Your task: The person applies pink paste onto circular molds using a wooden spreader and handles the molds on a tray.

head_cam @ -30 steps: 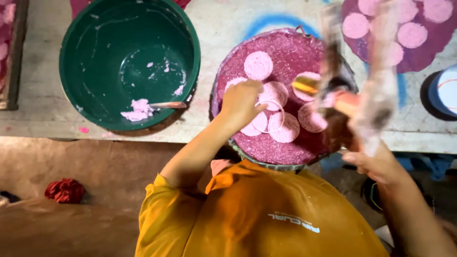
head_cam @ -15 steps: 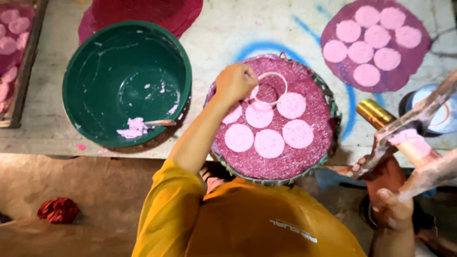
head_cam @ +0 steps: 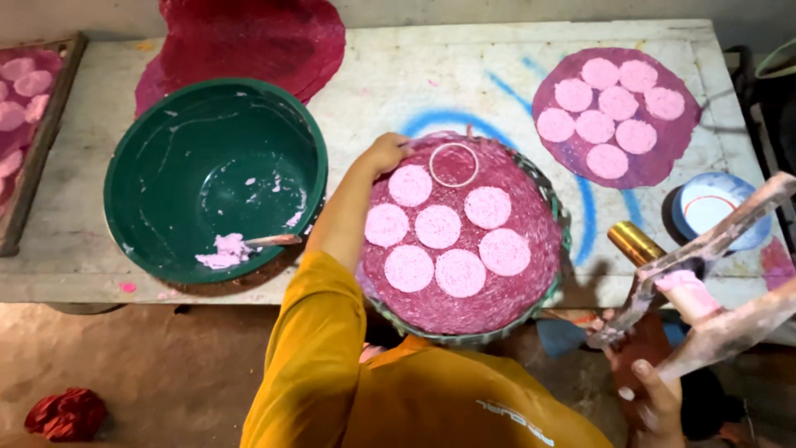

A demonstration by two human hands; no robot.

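A long pale worktable (head_cam: pixel 414 75) streaked with blue paint carries everything here. At its middle sits the landmark, a round woven tray (head_cam: pixel 554 274) lined with a dark red sheet and bearing six pink discs (head_cam: pixel 437 226) of paste. Left of the tray stands a large green bowl (head_cam: pixel 215 178), nearly scraped out, with a lump of pink paste and a small spatula (head_cam: pixel 269 241) at its near wall. Beyond the tray to the right lies a purple sheet (head_cam: pixel 618 116) with seven more discs (laid flat on the table, no tray under it). Just right of the tray, the right hand (head_cam: pixel 655 398) is clenched around a paste-smeared press tool (head_cam: pixel 705 282) with long handles, held off the table edge. At the tray's far rim lies a thin metal ring (head_cam: pixel 453 165) on the red sheet; the left hand (head_cam: pixel 385 153), fingers curled, rests just left of the ring, and I cannot tell whether it pinches it.
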